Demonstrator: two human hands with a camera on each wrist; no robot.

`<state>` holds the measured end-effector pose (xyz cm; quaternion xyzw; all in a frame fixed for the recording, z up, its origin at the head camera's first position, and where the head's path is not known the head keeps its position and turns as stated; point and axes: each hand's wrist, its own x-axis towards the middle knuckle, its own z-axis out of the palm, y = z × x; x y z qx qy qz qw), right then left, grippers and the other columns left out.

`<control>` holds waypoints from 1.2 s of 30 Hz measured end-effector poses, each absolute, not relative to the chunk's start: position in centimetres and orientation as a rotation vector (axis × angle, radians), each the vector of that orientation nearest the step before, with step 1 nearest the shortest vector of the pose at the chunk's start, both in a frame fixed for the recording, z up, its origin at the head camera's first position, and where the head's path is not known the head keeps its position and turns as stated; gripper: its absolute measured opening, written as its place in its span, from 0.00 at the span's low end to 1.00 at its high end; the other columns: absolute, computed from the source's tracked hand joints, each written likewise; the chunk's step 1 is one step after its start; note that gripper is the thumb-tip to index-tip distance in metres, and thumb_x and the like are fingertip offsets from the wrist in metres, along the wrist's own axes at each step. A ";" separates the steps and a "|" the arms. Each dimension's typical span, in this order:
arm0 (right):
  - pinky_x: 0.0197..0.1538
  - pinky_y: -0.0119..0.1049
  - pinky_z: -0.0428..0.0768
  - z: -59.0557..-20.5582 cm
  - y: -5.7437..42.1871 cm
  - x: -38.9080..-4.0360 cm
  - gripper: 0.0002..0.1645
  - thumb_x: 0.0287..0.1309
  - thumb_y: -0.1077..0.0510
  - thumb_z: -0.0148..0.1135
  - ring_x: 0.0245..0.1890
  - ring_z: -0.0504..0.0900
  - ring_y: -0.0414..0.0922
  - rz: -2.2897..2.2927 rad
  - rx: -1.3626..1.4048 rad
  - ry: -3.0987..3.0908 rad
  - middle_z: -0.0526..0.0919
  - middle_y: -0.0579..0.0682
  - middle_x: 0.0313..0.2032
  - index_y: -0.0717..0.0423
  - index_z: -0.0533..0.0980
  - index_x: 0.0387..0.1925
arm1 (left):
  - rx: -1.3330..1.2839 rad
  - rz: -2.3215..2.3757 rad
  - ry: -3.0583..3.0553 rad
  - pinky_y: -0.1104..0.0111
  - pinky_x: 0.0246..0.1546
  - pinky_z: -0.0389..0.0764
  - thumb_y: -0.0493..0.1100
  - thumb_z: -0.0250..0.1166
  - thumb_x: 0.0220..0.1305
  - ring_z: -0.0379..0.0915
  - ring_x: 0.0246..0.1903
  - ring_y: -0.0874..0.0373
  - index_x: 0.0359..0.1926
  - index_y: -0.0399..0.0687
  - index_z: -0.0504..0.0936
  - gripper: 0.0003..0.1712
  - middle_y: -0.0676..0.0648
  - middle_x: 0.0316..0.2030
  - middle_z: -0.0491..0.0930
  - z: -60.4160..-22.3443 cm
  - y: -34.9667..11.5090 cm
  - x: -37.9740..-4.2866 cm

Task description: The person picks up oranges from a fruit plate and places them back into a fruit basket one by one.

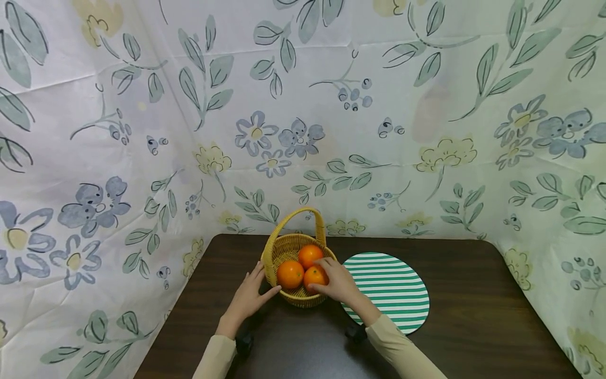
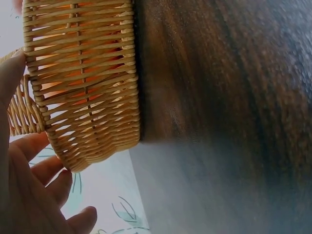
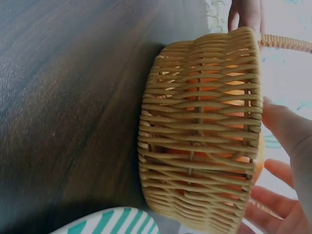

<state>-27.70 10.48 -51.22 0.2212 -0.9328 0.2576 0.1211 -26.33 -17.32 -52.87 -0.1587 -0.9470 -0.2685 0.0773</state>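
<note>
A yellow wicker basket [image 1: 303, 300] with a tall arched handle stands on the dark table and contains three oranges. One orange [image 1: 290, 274] lies at its left, another orange [image 1: 310, 255] at the back. My right hand [image 1: 338, 281] reaches over the right rim and grips the front-right orange [image 1: 313, 276], thumb in front and fingers behind. At the basket's left side, my left hand [image 1: 248, 297] holds the rim. In the left wrist view its thumb and fingers straddle the handle's base [image 2: 24, 109]. The weave partly hides the oranges in both wrist views.
A round green-and-white striped placemat [image 1: 393, 289] lies just right of the basket, under my right forearm. Behind the dark wooden table [image 1: 473, 295] hangs a floral cloth [image 1: 331, 131], which also runs along both sides.
</note>
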 end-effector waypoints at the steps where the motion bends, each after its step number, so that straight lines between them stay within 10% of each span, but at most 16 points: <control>1: 0.47 0.47 0.76 -51.1 10.6 -27.7 0.36 0.46 0.36 0.67 0.46 0.76 0.49 0.762 0.650 -2.718 0.76 0.51 0.51 0.50 0.73 0.54 | -0.480 -0.803 -2.831 0.48 0.67 0.46 0.73 0.53 0.55 0.44 0.70 0.51 0.70 0.50 0.59 0.49 0.44 0.71 0.50 -52.8 -17.3 -26.3; 36: 0.46 0.47 0.78 -49.2 14.7 -28.0 0.35 0.48 0.40 0.67 0.48 0.77 0.50 0.731 0.611 -2.567 0.76 0.51 0.52 0.52 0.74 0.56 | -0.484 -0.797 -2.817 0.54 0.70 0.41 0.69 0.57 0.56 0.44 0.70 0.53 0.70 0.44 0.55 0.51 0.45 0.71 0.49 -50.5 -17.5 -26.9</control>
